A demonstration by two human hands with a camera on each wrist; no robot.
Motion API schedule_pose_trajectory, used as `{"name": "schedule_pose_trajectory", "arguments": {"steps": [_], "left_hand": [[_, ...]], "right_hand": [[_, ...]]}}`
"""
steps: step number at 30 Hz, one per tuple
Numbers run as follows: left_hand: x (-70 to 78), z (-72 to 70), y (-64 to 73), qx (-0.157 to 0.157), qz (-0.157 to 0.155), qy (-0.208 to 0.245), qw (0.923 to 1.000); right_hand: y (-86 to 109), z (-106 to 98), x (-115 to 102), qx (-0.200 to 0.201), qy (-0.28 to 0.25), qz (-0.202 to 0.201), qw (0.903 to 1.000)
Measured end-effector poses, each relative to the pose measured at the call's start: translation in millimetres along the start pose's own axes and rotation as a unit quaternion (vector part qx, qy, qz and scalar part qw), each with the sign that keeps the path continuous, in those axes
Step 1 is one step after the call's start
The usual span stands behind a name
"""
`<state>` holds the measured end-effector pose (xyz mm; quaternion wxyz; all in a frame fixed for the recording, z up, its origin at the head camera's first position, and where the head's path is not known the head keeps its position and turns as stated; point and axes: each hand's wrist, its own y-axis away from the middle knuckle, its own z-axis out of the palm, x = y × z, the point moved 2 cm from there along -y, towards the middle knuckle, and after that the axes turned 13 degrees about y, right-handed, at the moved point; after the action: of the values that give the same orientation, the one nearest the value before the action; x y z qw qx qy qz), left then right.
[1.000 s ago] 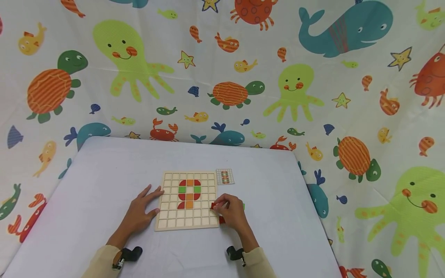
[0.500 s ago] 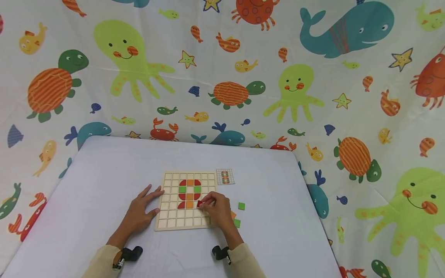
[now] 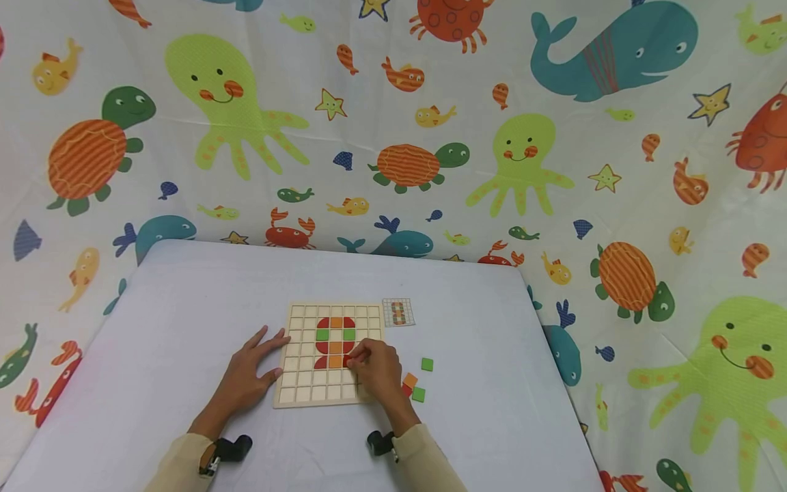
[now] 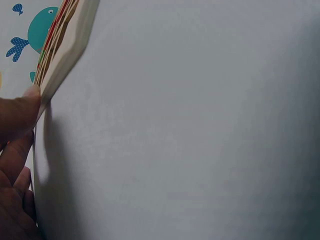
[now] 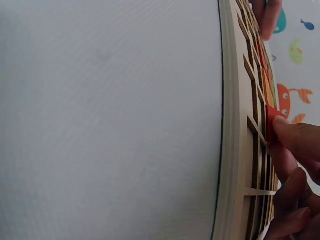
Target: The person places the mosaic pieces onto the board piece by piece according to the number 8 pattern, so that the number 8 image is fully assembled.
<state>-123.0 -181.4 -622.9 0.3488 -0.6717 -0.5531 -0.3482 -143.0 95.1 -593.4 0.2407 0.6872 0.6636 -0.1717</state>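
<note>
A square wooden grid board (image 3: 301, 394) lies on the white table, with red, orange and green tiles set in its middle cells. My right hand (image 3: 378, 369) pinches a red tile (image 5: 271, 124) between thumb and fingertips, right at the cell beside the lowest orange tile (image 3: 335, 361). In the right wrist view the red tile stands tilted at the grid's ribs. My left hand (image 3: 244, 372) rests at the board's left edge, fingers spread and thumb touching the rim. The left wrist view shows that thumb (image 4: 22, 112) against the board's side.
A small printed pattern card (image 3: 398, 313) lies by the board's upper right corner. Right of the board are loose tiles: a green tile (image 3: 427, 365), another green tile (image 3: 419, 394), an orange tile (image 3: 410, 380) and a red one partly covered. A patterned cloth (image 3: 393, 102) hangs behind the table.
My right hand has carried the red tile leftward from the board's right edge to beside the lowest orange tile. The loose tiles at the right have come into sight. My left hand has stayed put.
</note>
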Motion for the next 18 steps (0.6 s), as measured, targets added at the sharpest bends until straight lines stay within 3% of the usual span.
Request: {"name": "schedule_pose_trajectory", "arguments": {"steps": [8, 18], "left_hand": [[1.0, 0.7, 0.0, -0.008, -0.008, 0.003, 0.9999], [-0.2, 1.1, -1.0, -0.005, -0.008, -0.004, 0.9999]], "right_hand": [[-0.6, -1.3, -1.1, -0.016, 0.017, 0.015, 0.9996], [2.4, 0.6, -5.3, 0.009, 0.06, -0.004, 0.9981]]}}
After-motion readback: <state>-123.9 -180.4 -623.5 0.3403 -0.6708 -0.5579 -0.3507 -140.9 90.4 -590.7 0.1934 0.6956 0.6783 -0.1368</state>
